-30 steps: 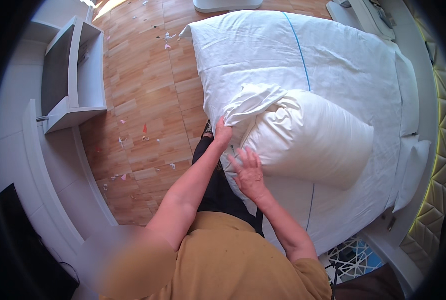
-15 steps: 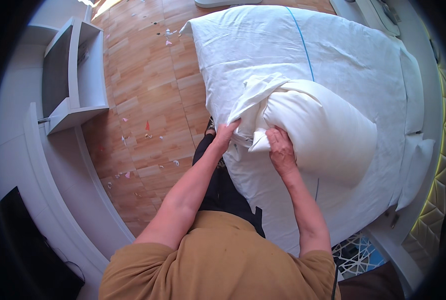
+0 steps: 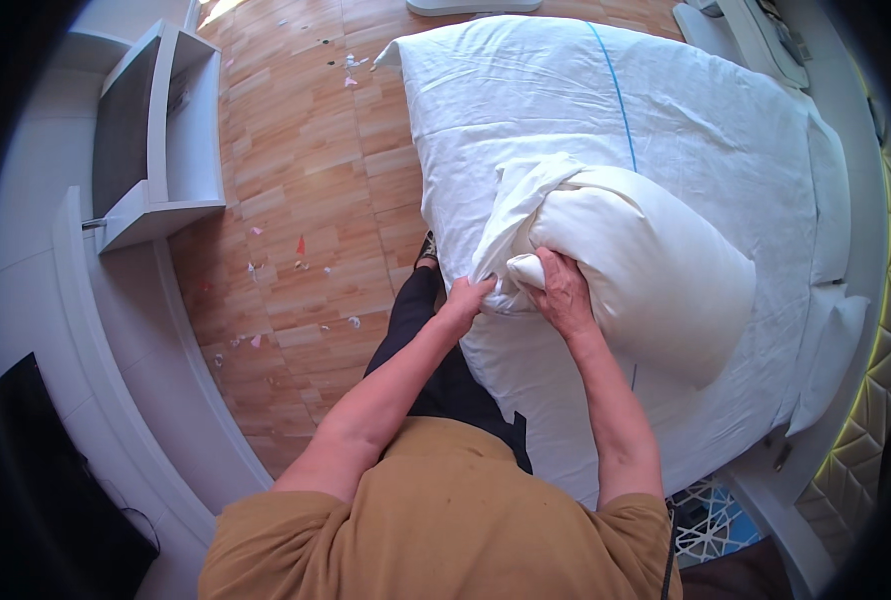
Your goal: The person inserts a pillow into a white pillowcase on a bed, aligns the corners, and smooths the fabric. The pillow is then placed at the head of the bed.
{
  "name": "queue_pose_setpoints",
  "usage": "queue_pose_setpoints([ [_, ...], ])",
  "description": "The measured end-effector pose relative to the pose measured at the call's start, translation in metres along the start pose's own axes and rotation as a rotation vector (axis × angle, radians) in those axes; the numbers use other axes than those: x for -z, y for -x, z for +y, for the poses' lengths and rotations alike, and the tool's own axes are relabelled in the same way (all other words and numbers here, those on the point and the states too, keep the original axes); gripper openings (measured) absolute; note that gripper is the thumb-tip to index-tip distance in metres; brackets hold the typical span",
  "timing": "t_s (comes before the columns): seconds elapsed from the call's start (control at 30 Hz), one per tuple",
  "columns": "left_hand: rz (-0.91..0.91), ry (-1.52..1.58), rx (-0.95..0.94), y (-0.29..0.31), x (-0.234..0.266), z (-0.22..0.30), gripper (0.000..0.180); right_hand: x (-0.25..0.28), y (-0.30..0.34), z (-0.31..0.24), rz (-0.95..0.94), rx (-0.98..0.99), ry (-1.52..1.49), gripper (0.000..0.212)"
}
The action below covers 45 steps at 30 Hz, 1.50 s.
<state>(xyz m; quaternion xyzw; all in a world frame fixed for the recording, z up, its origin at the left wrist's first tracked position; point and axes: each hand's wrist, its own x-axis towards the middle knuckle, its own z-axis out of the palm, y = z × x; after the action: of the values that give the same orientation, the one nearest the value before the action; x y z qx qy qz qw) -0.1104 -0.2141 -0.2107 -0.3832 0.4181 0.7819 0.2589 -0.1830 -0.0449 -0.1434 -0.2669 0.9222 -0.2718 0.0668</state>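
Note:
A plump white pillow (image 3: 656,270) lies on the white bed sheet (image 3: 526,90), its open-ended pillowcase (image 3: 514,215) bunched at the end toward me. My left hand (image 3: 469,300) is closed on the loose edge of that pillowcase, by the bed's near side. A short way to the right, my right hand (image 3: 562,292) grips a small folded white flap at the pillow's end, fingers curled round it. Whether that flap belongs to the case or the pillow I cannot tell.
More white pillows (image 3: 826,350) lie along the headboard side. A blue line crosses the sheet. Paper scraps (image 3: 301,245) litter the wooden floor (image 3: 296,150) on the left, beside a white shelf unit (image 3: 194,130) and a black screen (image 3: 56,470). A patterned side table stands lower right.
My left hand has moved slightly right and down, closer to my right hand, with the pillowcase edge still in it. The flap at my right hand is now folded up smaller.

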Motion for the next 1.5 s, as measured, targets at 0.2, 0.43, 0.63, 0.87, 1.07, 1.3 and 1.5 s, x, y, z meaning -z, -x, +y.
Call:
queue_pose_setpoints([
  [0.2, -0.105, 0.068, -0.129, 0.026, 0.000, 0.007, 0.036, -0.004, 0.010, -0.009, -0.041, 0.045, 0.024, 0.054],
  [0.43, 0.036, -0.180, -0.467, 0.039, -0.024, 0.001, 0.036, 0.000, 0.017, -0.019, -0.041, 0.174, 0.067, 0.042],
  [0.63, 0.269, -0.476, -0.654, 0.036, -0.024, -0.003, 0.024, -0.016, 0.018, -0.009, -0.185, 0.137, 0.148, 0.035],
  [0.87, 0.323, -0.891, -0.867, 0.042, -0.031, 0.019, 0.022, -0.049, 0.014, -0.009, -0.108, 0.181, 0.363, 0.034],
  [1.07, 0.364, -0.997, -0.619, 0.032, -0.026, 0.042, 0.032, -0.041, 0.022, -0.023, -0.223, 0.021, 0.040, 0.044],
  [1.3, 0.005, -0.812, -0.258, 0.025, -0.034, 0.074, 0.029, -0.044, 0.034, -0.067, 0.072, -0.497, -0.371, 0.058],
  [1.5, 0.050, -0.541, -0.630, 0.000, 0.006, 0.044, 0.025, -0.051, 0.032, -0.023, 0.191, -0.693, -0.604, 0.034],
])
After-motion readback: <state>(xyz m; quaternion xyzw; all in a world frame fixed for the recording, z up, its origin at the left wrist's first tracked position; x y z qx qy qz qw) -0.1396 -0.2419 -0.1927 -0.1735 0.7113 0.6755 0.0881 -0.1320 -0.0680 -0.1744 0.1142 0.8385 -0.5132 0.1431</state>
